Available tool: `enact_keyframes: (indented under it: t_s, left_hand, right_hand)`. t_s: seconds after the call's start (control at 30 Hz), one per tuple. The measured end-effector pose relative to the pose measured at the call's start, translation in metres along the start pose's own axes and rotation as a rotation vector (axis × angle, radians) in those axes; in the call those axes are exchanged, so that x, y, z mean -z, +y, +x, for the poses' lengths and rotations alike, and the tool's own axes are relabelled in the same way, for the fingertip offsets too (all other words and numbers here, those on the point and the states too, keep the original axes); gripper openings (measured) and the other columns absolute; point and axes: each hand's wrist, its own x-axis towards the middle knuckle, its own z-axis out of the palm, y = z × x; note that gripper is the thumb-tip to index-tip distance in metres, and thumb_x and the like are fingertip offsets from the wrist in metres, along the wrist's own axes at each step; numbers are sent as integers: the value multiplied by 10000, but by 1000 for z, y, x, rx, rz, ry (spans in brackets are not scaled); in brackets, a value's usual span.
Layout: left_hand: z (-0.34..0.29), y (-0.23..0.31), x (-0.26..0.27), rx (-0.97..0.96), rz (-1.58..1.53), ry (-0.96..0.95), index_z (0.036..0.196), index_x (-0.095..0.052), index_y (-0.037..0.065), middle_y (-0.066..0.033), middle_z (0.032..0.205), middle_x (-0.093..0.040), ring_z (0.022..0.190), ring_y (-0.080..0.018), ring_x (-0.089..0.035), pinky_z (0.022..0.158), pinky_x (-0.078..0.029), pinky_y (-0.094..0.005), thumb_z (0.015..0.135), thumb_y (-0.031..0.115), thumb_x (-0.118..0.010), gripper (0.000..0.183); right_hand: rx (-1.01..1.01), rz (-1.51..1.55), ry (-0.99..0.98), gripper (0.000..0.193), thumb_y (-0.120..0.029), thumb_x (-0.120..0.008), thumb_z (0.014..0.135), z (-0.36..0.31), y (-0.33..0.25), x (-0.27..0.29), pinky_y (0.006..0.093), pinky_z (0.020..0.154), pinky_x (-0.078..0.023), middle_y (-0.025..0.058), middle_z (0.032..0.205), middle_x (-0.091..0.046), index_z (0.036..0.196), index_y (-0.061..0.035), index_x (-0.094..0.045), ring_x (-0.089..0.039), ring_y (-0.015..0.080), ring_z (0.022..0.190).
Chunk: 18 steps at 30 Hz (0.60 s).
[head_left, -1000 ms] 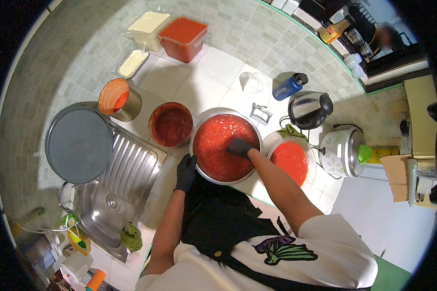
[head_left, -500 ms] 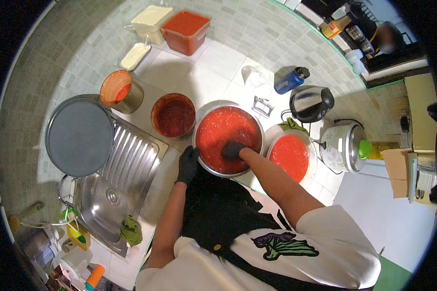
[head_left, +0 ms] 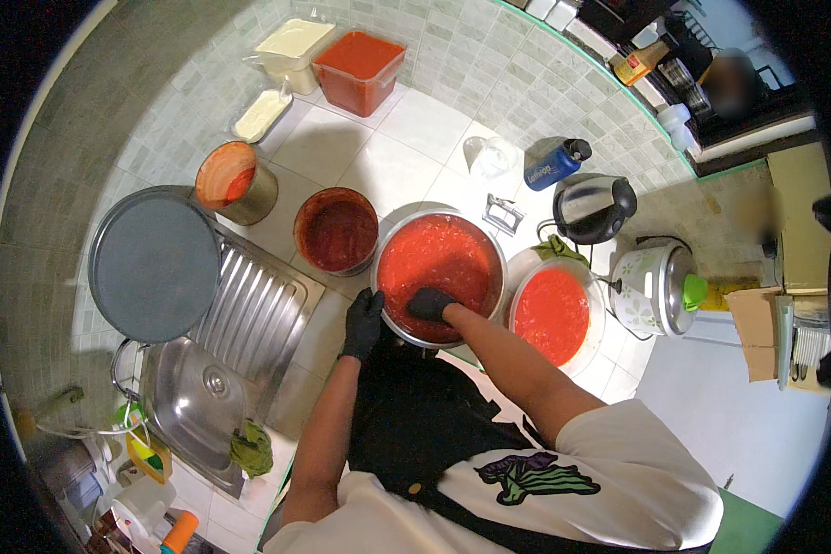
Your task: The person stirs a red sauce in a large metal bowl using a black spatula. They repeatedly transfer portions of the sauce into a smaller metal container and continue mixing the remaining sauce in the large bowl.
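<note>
A steel bowl of chunky red sauce sits at a person's gloved fingers. The right hand is in the sauce, its fingers partly sunk — whether spread or curled, I cannot tell. Over the last second it has swept from the bowl's right side to its near left, closer to the left hand, which suggests the sauce is being stirred by hand. The left hand is at the bowl's left rim; whether its fingers grip is unclear. Just beyond the left fingers is a red-stained pot; right of the right fingers, a basin of red sauce — farther off that way, a kettle.
</note>
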Motion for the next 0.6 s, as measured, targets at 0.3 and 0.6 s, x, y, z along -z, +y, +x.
enact_keyframes:
  t_s: [0.3,0.6]
  left_hand:
    - [-1,0,3,-78,-76,-31,1064,-634,-22,-212,989,-685,919,-300,-654,838,-493,-421,1027,334,-557,367]
    - [11,-10,-3,-128,-198,27,992,-641,-3,-171,847,-650,769,-233,-594,777,-500,-381,1008,292,-605,298]
  right_hand:
    - [-37,226,219,381,-359,-499,971,-47,-34,79,479,878,-526,192,1006,-728,945,-73,-750,-702,366,935]
    - [-91,182,380,285,-330,-603,950,-73,-61,161,429,920,-528,179,1049,-725,989,-86,-745,-688,351,1001]
